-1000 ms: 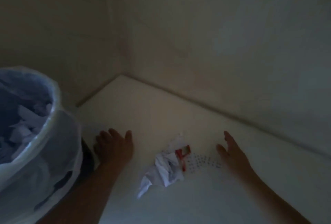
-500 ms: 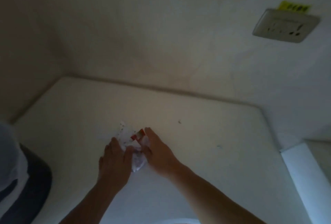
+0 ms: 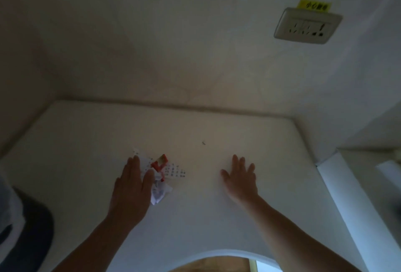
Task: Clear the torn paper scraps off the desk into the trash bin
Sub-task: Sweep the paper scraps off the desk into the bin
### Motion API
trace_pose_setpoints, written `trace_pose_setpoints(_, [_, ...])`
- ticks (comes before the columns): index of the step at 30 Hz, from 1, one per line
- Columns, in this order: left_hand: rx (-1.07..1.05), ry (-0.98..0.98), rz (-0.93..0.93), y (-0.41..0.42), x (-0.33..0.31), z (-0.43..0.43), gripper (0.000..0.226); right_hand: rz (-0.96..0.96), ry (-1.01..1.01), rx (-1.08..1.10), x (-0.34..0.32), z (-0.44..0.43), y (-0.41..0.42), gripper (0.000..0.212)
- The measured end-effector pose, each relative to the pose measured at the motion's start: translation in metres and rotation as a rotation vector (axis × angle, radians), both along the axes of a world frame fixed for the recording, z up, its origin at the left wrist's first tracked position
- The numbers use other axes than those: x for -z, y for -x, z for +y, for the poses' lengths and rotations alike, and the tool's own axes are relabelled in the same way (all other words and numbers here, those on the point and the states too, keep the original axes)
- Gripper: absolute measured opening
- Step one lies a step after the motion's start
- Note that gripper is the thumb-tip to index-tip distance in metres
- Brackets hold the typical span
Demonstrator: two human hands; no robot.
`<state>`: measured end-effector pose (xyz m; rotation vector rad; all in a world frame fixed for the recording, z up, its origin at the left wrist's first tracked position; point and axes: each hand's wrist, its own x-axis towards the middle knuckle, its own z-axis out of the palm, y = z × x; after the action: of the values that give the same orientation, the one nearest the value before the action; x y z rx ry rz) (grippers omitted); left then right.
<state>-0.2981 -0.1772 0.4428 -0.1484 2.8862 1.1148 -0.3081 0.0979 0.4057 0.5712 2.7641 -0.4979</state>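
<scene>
head view shows the job nearly finished, as far as one can judge: the pale desk (image 3: 217,217) is bare except for one small cluster of torn paper scraps (image 3: 162,176), some white and crumpled, some printed with rows of small dark marks, with a red-and-white piece (image 3: 160,162) on top. a tiny dark speck (image 3: 203,143) lies farther back, well apart from the cluster (too small to tell whether it is paper). what is left is to gather this last cluster and carry it to the trash bin (image 3: 13,224), of which only an edge with its pale liner shows at the lower left; whether it already holds scraps cannot be seen from here.

the left hand (image 3: 132,187) lies flat and spread, palm down, fingers pointing away from the person, its thumb side touching and partly covering the left edge of the cluster; it holds nothing. the scraps sit just to its right, spilling out from under the thumb toward the middle of the desk. the right hand (image 3: 239,178) is also splayed wide and empty, palm down over bare desk, well apart from the scraps on their far side. the cluster therefore lies between the two hands, much nearer the left one. a wall socket (image 3: 307,25) with a yellow label is up at the right.
</scene>
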Motion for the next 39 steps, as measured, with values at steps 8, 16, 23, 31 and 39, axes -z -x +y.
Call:
trace_pose_setpoints(8, [-0.012,-0.044,0.005,0.015,0.002,-0.017,0.060,0.113,0.182,-0.448,0.003,-0.090,0.013,0.070])
trace_pose_setpoints(16, [0.352,0.179,-0.082,0.006,0.001,-0.064,0.103,0.154,0.278,-0.264,-0.020,-0.060,0.082,0.066])
trace_pose_setpoints(23, [0.468,0.411,-0.088,-0.008,0.017,-0.069,0.119,0.001,0.349,-0.498,-0.007,-0.131,0.053,0.072])
trace_pose_setpoints(31, [0.412,0.367,-0.100,-0.021,0.022,-0.082,0.120,0.129,0.368,-0.624,-0.017,-0.109,0.036,0.063])
trace_pose_setpoints(39, [0.390,0.430,-0.177,-0.013,0.009,-0.079,0.131,-0.121,0.223,-0.375,-0.027,-0.076,0.070,0.072])
